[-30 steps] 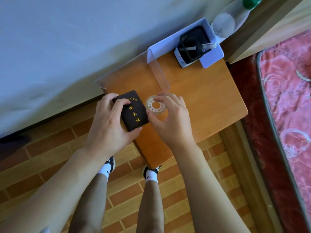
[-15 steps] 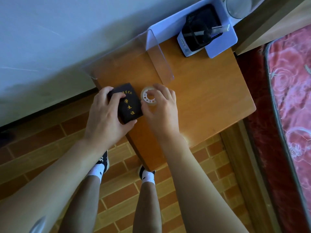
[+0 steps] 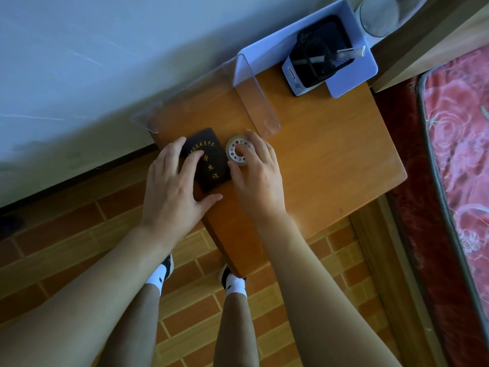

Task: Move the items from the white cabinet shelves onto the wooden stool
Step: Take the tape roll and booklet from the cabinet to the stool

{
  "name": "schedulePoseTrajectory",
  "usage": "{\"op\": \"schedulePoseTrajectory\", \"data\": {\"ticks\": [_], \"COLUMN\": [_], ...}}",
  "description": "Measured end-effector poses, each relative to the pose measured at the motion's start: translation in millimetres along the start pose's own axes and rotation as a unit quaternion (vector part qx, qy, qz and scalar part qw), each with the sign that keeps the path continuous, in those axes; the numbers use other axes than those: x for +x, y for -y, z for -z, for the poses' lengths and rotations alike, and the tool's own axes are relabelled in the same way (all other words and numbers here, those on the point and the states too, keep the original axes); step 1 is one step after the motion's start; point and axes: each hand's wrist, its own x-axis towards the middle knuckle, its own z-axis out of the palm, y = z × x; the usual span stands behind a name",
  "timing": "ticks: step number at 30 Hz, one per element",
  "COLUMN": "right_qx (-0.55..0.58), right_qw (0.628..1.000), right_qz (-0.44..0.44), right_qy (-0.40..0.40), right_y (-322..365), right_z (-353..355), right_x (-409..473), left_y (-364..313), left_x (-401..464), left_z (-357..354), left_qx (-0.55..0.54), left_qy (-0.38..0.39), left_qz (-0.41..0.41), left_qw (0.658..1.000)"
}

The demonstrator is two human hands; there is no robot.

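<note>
On the wooden stool (image 3: pixel 330 160) lie a black booklet with gold lettering (image 3: pixel 211 157) and, right beside it, a small roll of clear tape (image 3: pixel 235 154). My left hand (image 3: pixel 174 186) rests with flat fingers on the booklet's left half, the thumb stretched out just off its near corner. My right hand (image 3: pixel 260 176) is curled over the tape roll: the index fingertip sits in its hole, the thumb is at its near side and the other fingers are round its far right side. The white cabinet is out of view.
A clear plastic stand (image 3: pixel 254 102) sits at the stool's far edge. A white tray (image 3: pixel 352 72) at the far right corner holds a black mesh pen cup (image 3: pixel 320 51) and a white device (image 3: pixel 292 76). Beyond it is a clear bottle (image 3: pixel 378 14). A red quilted bed (image 3: pixel 460 160) lies to the right.
The left hand's fingers have loosened from gripping the booklet's edges and now lie flat on top. The right hand has settled lower over the tape roll. The camera has moved closer.
</note>
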Motion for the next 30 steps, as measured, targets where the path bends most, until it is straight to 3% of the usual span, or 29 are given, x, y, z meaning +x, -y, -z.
{"op": "schedulePoseTrajectory", "data": {"ticks": [7, 11, 30], "right_qx": [0.007, -0.013, -0.012], "right_qw": [1.000, 0.998, 0.993], "right_qz": [0.015, 0.018, -0.012], "right_qy": [0.021, 0.059, 0.118], "right_y": [8, 5, 21], "right_z": [11, 8, -2], "right_x": [-31, -42, -1], "left_y": [-10, -6, 2], "left_x": [-32, -37, -14], "left_z": [-5, -11, -10], "left_qx": [-0.020, 0.002, -0.007], "left_qy": [0.055, 0.089, 0.068], "left_qz": [-0.077, -0.074, -0.076], "left_qw": [0.995, 0.993, 0.995]}}
